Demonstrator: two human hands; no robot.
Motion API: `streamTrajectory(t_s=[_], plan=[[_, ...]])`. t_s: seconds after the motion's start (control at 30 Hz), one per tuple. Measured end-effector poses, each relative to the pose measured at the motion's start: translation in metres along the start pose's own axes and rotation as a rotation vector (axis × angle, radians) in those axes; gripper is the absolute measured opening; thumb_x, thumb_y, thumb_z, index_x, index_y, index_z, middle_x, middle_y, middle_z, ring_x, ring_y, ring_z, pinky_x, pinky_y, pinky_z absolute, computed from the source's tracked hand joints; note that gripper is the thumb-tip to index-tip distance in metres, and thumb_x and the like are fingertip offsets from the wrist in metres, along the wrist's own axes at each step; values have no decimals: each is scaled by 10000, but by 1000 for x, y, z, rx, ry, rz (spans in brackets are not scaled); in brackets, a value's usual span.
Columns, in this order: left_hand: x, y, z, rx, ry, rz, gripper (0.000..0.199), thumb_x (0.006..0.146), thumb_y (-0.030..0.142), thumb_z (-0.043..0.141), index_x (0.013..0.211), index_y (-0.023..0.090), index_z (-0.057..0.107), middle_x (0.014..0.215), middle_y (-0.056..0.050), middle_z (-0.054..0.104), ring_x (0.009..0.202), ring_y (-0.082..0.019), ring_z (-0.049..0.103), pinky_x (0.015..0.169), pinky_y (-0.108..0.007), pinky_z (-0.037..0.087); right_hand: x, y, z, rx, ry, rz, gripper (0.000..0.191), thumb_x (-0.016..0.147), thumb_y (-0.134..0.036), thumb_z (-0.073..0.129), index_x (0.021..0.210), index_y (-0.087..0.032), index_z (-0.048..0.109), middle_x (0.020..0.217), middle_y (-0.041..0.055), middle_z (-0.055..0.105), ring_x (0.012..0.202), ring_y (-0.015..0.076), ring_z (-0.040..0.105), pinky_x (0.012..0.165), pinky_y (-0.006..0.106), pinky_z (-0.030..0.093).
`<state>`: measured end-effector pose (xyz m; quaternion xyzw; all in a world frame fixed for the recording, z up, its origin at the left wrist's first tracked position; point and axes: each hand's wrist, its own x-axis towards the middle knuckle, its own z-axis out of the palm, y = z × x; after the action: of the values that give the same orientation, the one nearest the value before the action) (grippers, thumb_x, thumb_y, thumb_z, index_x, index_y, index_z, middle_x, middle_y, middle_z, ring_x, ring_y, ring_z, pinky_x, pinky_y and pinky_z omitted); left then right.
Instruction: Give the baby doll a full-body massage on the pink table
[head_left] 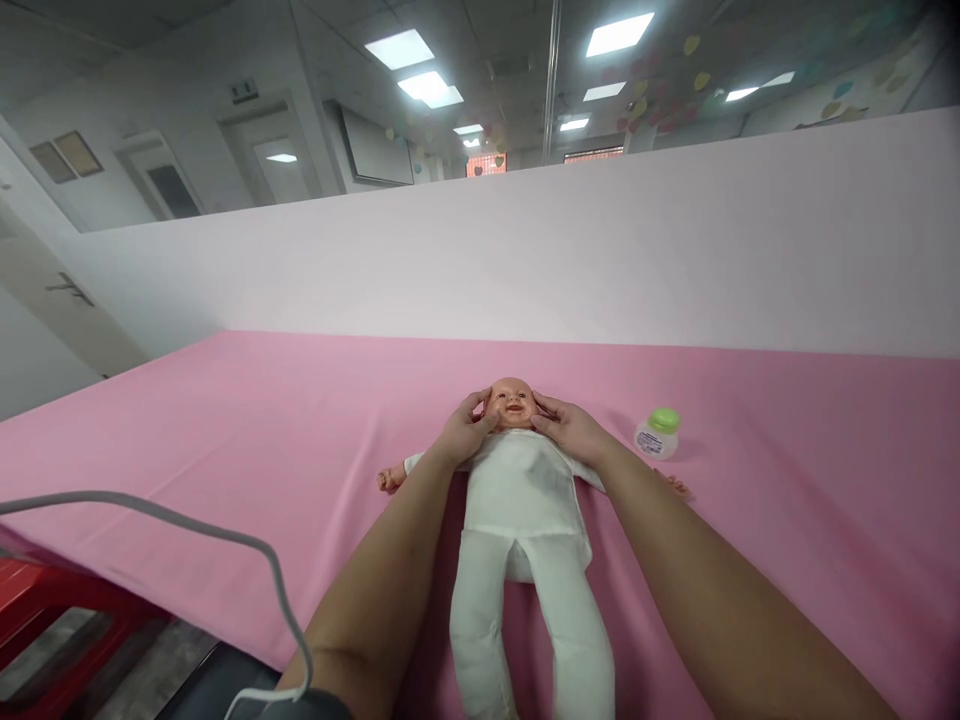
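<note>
A baby doll (525,490) in a white top and white trousers lies on its back, head away from me, arms spread. My left hand (466,430) cups the left side of the doll's head (513,402), its thumb by the cheek and its fingers curving up beside the temple. On the other side my right hand (571,425) holds the head the same way, thumb near the jaw. The fingertips behind the head are partly hidden. A small clear jar with a green lid (658,433) stands to the right of my right hand, apart from it.
A pink sheet (262,420) covers the table, which meets a white wall (525,260) with glass above it. A grey cable (187,525) loops across the lower left. Below the table edge is a red plastic stool (67,590). A door handle (69,288) is at far left.
</note>
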<state>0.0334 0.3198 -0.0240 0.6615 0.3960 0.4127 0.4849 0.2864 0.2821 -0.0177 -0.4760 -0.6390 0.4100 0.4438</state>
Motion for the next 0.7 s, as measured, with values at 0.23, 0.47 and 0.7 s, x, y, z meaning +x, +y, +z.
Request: streamTrajectory(t_s=[0.23,0.47,0.7], plan=[[-2,7,5,37,-12,14,1004,735,549,895,1569,226,437,1325,-159,674,1189,-321,661,1049,-489,532,-6,-14,11,50,20,-10,725,806,-475,855,1468,-312,608,1371,37,717,1272,320,664,1128,519,500],[-2,9,14,191,91,11,1056,658,565,934,1540,216,470,1362,-175,645,1181,-340,656,1057,-505,514,-7,-11,23,-62,163,-54,755,705,-486,925,1399,-322,675,1283,47,761,1180,353,705,1080,516,529],[-1,7,17,198,124,11,975,693,552,915,1520,246,498,1345,-150,669,1156,-322,667,1049,-499,516,-3,-3,19,-83,172,-23,781,754,-471,887,1467,-303,615,1350,59,729,1221,342,687,1112,534,495]])
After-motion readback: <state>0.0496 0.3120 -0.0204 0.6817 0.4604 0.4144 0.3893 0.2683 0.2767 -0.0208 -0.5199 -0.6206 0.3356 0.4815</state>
